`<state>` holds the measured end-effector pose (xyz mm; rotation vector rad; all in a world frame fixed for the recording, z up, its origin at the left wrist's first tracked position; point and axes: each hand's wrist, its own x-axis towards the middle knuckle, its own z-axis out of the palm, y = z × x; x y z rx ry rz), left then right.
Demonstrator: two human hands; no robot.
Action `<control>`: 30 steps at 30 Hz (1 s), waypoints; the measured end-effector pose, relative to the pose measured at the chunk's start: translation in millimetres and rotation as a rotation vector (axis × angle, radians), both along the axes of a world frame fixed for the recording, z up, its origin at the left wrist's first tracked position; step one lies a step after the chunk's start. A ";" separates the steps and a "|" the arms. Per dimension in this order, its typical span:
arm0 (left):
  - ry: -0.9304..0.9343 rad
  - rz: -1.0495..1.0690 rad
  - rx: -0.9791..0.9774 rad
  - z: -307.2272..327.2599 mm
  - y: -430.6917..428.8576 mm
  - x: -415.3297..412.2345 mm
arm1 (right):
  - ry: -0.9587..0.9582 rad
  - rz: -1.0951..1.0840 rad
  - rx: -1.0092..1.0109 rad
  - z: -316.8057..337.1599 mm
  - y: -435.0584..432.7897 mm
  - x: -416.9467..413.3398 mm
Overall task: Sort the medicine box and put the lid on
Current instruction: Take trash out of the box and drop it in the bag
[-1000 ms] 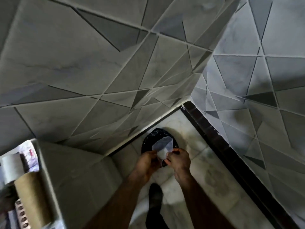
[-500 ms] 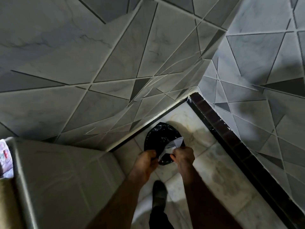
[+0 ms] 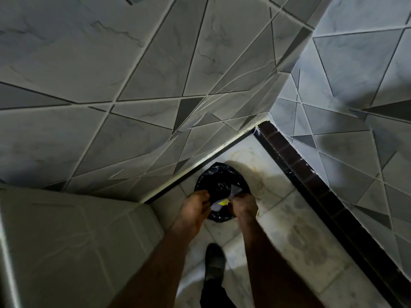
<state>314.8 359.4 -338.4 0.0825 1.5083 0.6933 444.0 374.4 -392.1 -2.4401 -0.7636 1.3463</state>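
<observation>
Both hands (image 3: pixel 195 210) (image 3: pixel 244 207) pinch crinkled wrapper (image 3: pixel 219 204) over glossy bin bag (image 3: pixel 219 176)

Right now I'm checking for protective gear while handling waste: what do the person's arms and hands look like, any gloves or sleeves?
Both forearms are bare up to the edge of the picture: no sleeves show. The left hand and the right hand wear no gloves. I see no watch, ring or bracelet, though the light is dim. Below them a dark shoe and dark trouser leg show.
</observation>
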 end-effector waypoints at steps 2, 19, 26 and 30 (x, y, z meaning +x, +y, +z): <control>-0.010 0.011 0.014 -0.4 4.6 1.6 | 0.005 0.008 0.021 -1.9 -1.7 1.3; 0.038 -0.161 0.064 78.0 -50.0 -3.9 | 0.643 -0.282 0.178 120.4 -76.8 -20.8; 0.112 -0.046 0.317 176.0 -82.3 -40.7 | 0.608 0.078 0.251 217.5 -86.3 -72.4; 0.209 0.093 0.432 229.6 -99.2 -76.8 | 0.632 0.255 0.364 280.1 -89.9 -110.2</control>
